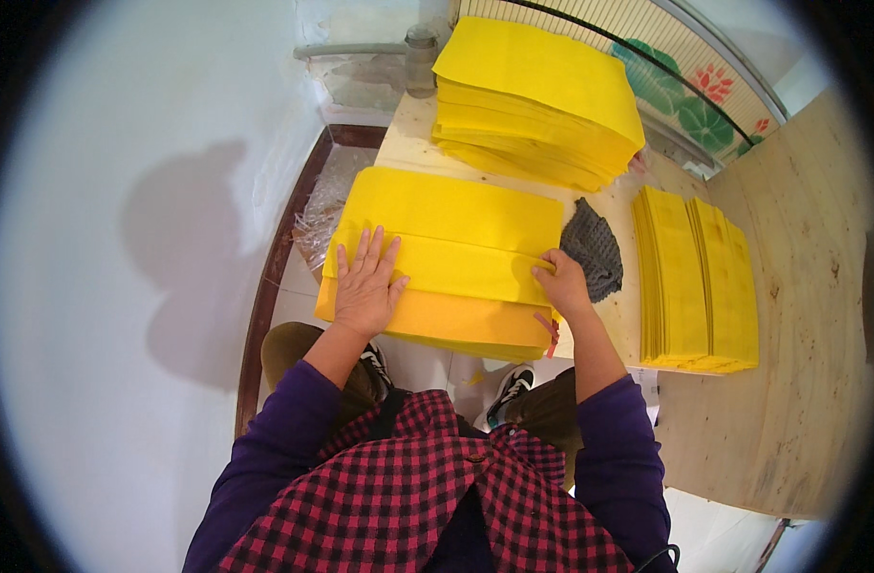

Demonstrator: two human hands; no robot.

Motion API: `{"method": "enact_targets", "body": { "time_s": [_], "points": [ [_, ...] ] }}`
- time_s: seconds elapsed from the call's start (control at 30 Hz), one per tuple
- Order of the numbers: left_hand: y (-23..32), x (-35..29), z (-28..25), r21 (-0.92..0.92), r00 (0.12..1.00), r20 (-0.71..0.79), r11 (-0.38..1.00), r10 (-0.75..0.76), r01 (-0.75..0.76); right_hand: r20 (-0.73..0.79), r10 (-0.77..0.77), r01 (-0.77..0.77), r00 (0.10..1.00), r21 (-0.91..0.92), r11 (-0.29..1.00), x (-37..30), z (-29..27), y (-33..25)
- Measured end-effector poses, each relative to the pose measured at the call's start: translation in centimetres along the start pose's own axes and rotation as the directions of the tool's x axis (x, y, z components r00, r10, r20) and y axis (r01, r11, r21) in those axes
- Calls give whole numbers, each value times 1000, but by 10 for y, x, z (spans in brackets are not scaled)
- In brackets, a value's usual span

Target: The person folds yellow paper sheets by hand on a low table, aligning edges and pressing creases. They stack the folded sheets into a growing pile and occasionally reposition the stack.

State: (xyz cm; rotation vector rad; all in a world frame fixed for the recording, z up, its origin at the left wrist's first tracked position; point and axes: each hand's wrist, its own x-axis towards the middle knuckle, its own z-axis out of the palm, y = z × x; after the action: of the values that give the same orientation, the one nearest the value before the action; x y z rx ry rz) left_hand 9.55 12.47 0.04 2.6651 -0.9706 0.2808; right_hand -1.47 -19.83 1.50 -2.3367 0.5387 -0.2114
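Observation:
A stack of yellow paper-like sheets (pixel 456 199) lies in front of me at the near edge of the table, its top sheet folded over in a long flap (pixel 456 263). My left hand (pixel 365 284) rests flat on the flap's left part, fingers spread. At the flap's right end, my right hand (pixel 559 280) pinches the edge between thumb and fingers. Below the flap shows an orange-yellow strip (pixel 437 320), and a small red strip (pixel 548 332) hangs by its right end.
A taller pile of yellow sheets (pixel 537 72) stands behind. Folded yellow bundles (pixel 676 277) sit at the right, near a wooden panel (pixel 790 315). A dark grey cloth (pixel 592 250) lies beside my right hand. A jar (pixel 421 62) stands at the back left, near the white wall (pixel 93 124).

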Motion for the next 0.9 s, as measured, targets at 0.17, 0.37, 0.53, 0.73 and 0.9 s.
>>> {"method": "enact_targets", "body": {
  "time_s": [0.17,0.37,0.53,0.73,0.9],
  "points": [
    [0,2,0,-19,999,51,1000,-16,17,-46,19,-17,999,38,999,4,3,2],
    [0,3,0,-11,996,83,1000,-28,29,-115,0,4,993,33,999,4,9,2],
    [-1,6,0,-21,994,103,999,-27,29,-132,78,-96,988,-142,985,-7,6,-12],
    [0,6,-2,-8,992,125,1000,-29,30,-279,-183,45,943,-438,898,-15,-5,-40],
    [1,8,-1,26,987,155,999,-48,44,63,-334,328,940,-427,843,-39,52,-101]
  ]
}}
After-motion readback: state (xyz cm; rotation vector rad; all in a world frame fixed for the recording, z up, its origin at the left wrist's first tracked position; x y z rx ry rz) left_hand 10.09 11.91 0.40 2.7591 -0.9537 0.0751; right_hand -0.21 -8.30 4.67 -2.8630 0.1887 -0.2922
